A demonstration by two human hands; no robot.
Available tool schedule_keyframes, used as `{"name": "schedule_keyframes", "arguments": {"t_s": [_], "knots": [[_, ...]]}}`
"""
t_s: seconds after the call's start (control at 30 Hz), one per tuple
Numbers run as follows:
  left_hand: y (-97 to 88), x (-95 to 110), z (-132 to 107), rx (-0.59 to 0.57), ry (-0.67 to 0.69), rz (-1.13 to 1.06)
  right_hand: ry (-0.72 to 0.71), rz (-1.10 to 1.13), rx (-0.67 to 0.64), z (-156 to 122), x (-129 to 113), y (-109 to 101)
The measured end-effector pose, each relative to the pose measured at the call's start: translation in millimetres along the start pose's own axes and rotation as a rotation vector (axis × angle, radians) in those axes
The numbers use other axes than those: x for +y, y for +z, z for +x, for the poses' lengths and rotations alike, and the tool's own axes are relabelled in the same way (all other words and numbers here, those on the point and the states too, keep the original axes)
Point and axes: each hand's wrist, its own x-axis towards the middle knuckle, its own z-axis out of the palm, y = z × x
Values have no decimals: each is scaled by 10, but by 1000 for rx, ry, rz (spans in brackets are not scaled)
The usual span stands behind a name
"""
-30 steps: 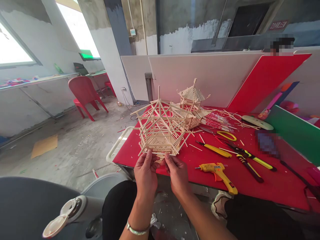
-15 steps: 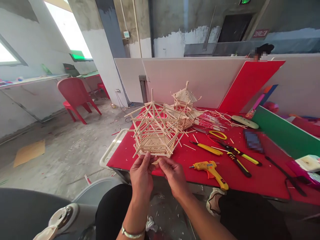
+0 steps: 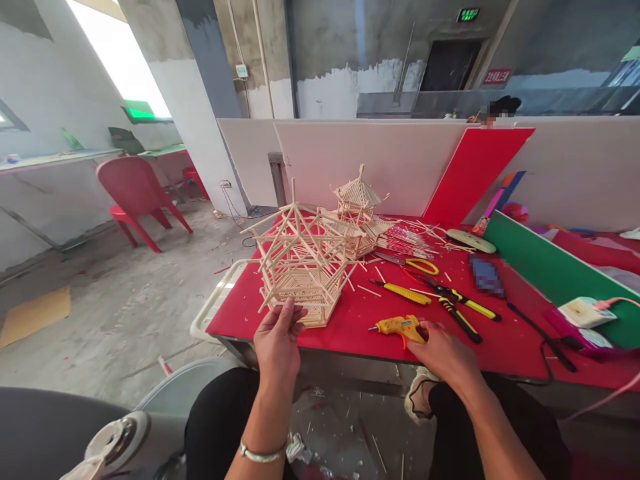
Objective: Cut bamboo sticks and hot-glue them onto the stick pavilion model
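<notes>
A pavilion frame of thin wooden sticks (image 3: 300, 247) stands upright near the red table's front edge, with a tall stick at its peak. My left hand (image 3: 277, 337) is closed at its front lower corner. Thumb and fingers pinch what looks like a short wooden stick (image 3: 320, 306) lying across the frame's front; its end in the fingers is hidden. To the right, my right hand (image 3: 445, 350) is closed round the handle of a yellow glue gun (image 3: 397, 325), whose nozzle points left. The gun rests at the table edge, its grip mostly hidden by the hand.
A finished-looking stick pavilion (image 3: 359, 197) stands behind the frame. Right of it lie loose sticks (image 3: 407, 240), yellow-handled scissors (image 3: 423, 266), a yellow utility knife (image 3: 407, 293), pliers (image 3: 463, 313) and a blurred dark object (image 3: 486, 275). A green board (image 3: 550, 280) edges the right side.
My right hand has left the front of the stick frame and moved right onto the glue gun. My left hand stays at the frame. The view has turned slightly right.
</notes>
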Motion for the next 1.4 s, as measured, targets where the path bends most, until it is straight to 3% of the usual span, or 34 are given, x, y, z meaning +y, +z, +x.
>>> {"name": "schedule_keyframes", "arguments": {"t_s": [0.13,0.37,0.47,0.57,0.63,0.73,0.83,0.9,0.97,1.1,1.4], "knots": [[-1,12,-19,5,-6,-8,-48,-41,-99,23,-8,38],[-14,6,-41,-4,-1,-16,-102,-90,-65,23,73,216],[-28,-2,-45,-7,2,-9,-107,126,-20,17,63,201],[-51,-10,-48,-16,4,-7,-132,549,-23,-146,-47,47],[-67,-17,-48,-23,8,-11,-203,753,-35,-347,-197,-121],[-91,-34,-45,-28,19,-14,-392,815,117,-664,-554,-368],[-110,-60,-39,-61,38,-13,-554,621,333,-841,-1030,-479],[-119,-77,-35,-92,51,-10,-608,419,579,-864,-1351,-464],[-126,-88,-31,-114,63,-8,-657,241,716,-845,-1617,-411],[-137,-78,-34,-113,71,-11,-640,50,728,-783,-1882,-310],[-172,-108,11,-115,75,-3,-636,17,681,-712,-1930,-248]]}}
